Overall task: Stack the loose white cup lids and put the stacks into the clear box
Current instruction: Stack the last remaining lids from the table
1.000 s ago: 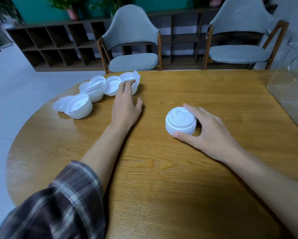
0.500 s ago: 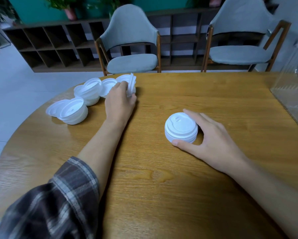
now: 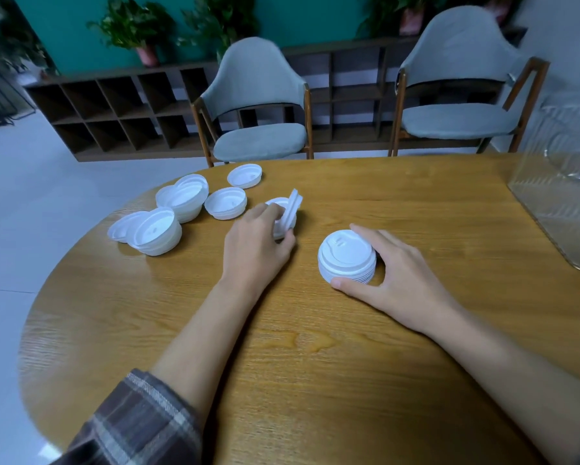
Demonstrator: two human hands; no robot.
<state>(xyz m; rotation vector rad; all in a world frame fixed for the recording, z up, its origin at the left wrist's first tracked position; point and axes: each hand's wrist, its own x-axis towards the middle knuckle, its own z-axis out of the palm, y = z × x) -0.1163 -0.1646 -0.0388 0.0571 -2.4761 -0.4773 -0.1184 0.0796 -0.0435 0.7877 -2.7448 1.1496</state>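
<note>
My right hand (image 3: 399, 276) holds a stack of white lids (image 3: 346, 256) upright on the wooden table (image 3: 315, 380), thumb and fingers curled round its sides. My left hand (image 3: 256, 243) pinches a white lid (image 3: 290, 211) tilted on edge, just left of the stack. Beyond it lie loose lids: one upside down (image 3: 225, 203), another (image 3: 245, 176) farther back, and two small piles (image 3: 184, 199) (image 3: 154, 231) at the left. The clear box (image 3: 563, 203) stands at the table's right edge.
Two grey chairs (image 3: 258, 122) (image 3: 459, 105) stand behind the table, with a dark shelf unit (image 3: 120, 112) and potted plants along the teal wall. A glass object shows inside the clear box.
My left hand has picked a lid from the far row and drawn it back toward the stack, tilted on edge. My right hand has kept hold of the stack.
</note>
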